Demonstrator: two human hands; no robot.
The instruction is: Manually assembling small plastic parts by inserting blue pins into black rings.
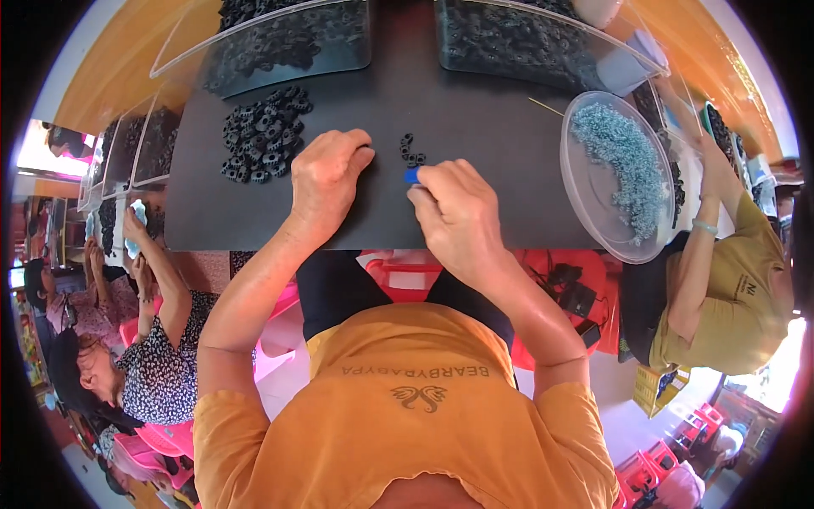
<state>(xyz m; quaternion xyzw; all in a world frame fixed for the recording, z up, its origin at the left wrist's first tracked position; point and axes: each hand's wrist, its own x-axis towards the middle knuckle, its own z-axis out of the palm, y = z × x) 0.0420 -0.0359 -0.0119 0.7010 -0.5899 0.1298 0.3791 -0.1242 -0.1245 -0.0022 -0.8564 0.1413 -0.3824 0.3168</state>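
My right hand (458,212) is closed around a small blue tool (411,176) whose tip pokes out toward the left. My left hand (326,174) rests curled on the dark grey table (475,127), fingers folded; what is under them is hidden. Just beyond both hands lie a few small black ring-shaped parts (411,150). A larger pile of the same black parts (263,136) sits to the far left of my left hand.
A round clear bowl (598,212) of small pale blue-grey pieces stands at the right. Two clear trays of black parts (280,42) (526,38) line the far edge. Other people sit close on the left and right (721,280).
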